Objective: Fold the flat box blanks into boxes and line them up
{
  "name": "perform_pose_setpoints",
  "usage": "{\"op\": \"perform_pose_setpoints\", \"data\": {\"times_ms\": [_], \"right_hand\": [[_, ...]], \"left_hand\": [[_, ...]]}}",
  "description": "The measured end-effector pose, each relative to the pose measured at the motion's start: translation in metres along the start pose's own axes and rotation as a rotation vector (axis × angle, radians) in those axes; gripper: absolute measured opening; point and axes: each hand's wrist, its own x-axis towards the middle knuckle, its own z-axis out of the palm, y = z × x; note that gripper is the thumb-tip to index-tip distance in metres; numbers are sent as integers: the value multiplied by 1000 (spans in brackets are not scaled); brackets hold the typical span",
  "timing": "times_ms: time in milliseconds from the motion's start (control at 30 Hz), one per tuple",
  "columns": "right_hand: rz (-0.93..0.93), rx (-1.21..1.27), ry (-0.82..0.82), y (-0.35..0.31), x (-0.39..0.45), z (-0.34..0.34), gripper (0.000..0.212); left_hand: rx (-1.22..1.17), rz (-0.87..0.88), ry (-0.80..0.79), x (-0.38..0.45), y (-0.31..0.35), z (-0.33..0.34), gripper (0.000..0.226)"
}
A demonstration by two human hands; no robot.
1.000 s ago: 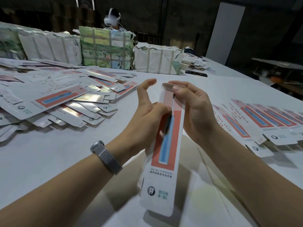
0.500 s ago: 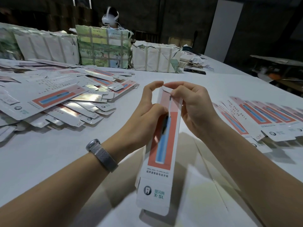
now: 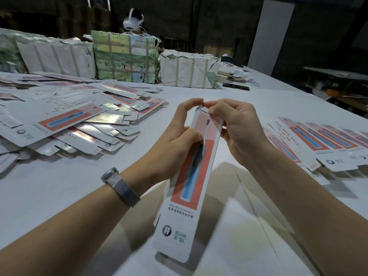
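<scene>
A wide white desk (image 3: pixel 59 196) carries a loose heap of flat blanks (image 3: pixel 65 124) at the left and a neat overlapping row of blanks (image 3: pixel 318 144) at the right. Above its middle, a long box (image 3: pixel 191 176) is held up on a slant. The left hand (image 3: pixel 175 140) grips its left edge while the right hand (image 3: pixel 237 128) pinches the top flap, both grips closed on the card.

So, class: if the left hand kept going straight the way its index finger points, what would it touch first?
Most likely the right hand: the left hand curls its index finger toward those fingertips above the box. Depth is unclear.
</scene>
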Motion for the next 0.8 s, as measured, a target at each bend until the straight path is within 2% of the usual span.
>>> {"op": "perform_pose_setpoints", "data": {"times_ms": [167, 333, 600, 800], "right_hand": [[1, -2, -42, -2, 3, -7, 25], [-13, -63, -100, -1, 3, -7, 30], [-100, -101, -167, 3, 1, -7, 18], [-57, -67, -160, 1, 1, -7, 16]], "left_hand": [[36, 3, -6, 1, -2, -3, 66], [-46, 26, 41, 3, -2, -3, 55], [-142, -6, 99, 3, 0, -3, 45], [-144, -38, 78, 2, 2, -1, 44]]}}
